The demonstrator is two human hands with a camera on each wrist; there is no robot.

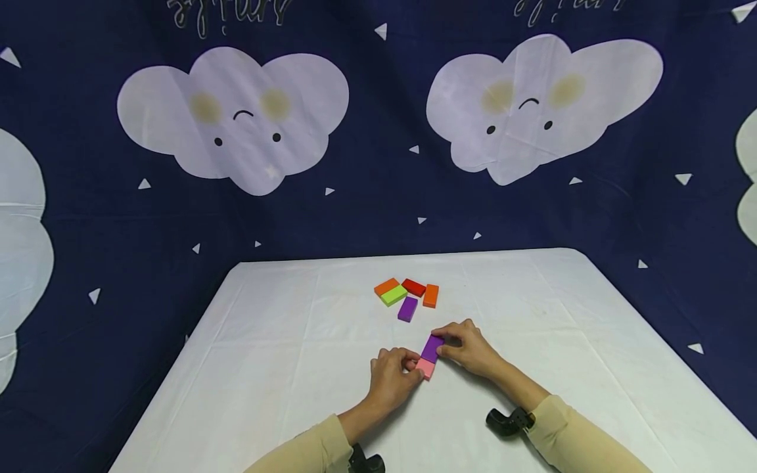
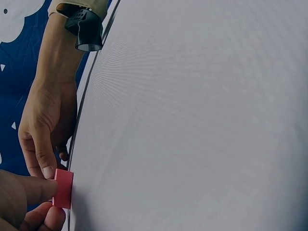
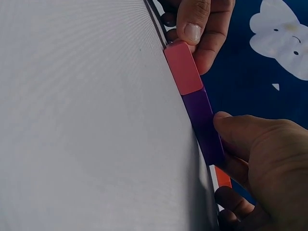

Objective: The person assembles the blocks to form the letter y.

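Your right hand [image 1: 470,348] pinches a purple rectangular block [image 1: 432,349] lying end to end, long axes in line, with the closer pink block [image 1: 425,369] that your left hand [image 1: 390,376] pinches.

1. A table [image 1: 266,407] carries everything, covered by a white cloth [image 1: 331,309] with faint straight creases; its far corners are rounded.
2. Toward the far side, five small blocks lie loosely grouped on the cloth.
3. The left orange block [image 1: 386,286] sits farthest left, with a green block [image 1: 393,295] against its near right side.
4. A red block [image 1: 414,287] lies just right of the green one, and the right orange block [image 1: 431,296] beyond it.
5. The far purple block [image 1: 407,309] is the nearest of the five.
6. Nearer, a pink block [image 1: 424,369] and the near purple block [image 1: 432,348] meet end to end, pink nearer.
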